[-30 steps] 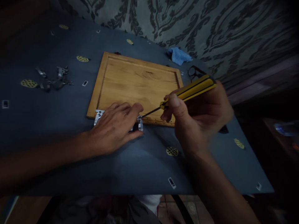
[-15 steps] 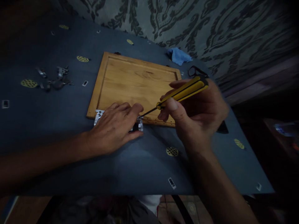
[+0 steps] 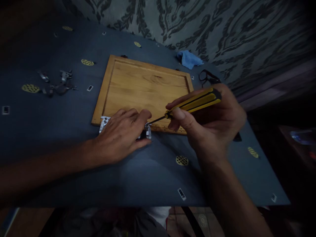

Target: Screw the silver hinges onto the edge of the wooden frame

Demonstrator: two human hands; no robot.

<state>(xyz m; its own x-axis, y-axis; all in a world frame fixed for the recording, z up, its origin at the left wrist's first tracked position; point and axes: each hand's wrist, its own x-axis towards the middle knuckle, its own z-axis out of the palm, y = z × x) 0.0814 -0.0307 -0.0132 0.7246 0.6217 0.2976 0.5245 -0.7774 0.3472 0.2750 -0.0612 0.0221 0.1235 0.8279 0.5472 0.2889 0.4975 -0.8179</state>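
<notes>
A framed wooden panel [image 3: 138, 85] lies flat on the table. Along its near edge sits a shiny metal fitting [image 3: 148, 132], and a matching metal end [image 3: 105, 122] shows at the panel's near left corner; whether they are one piece is hidden by my hand. My left hand [image 3: 123, 131] rests over this edge, thumb below and fingers above, closed on the fitting. My right hand [image 3: 209, 121] grips a yellow and black screwdriver [image 3: 197, 102] at a slant. Its tip meets the fitting beside my left index finger.
Several loose metal parts [image 3: 59, 84] lie on the left of the dark table [image 3: 153, 184]. A blue cloth [image 3: 189, 59] and a dark looped strap-like thing [image 3: 208, 76] are at the back right. Patterned wall [image 3: 197, 26] borders the far side.
The screwdriver's handle has dipped and turned a little, and my right hand has shifted slightly right and down. The tip stays at the fitting. My left hand and the panel have not moved.
</notes>
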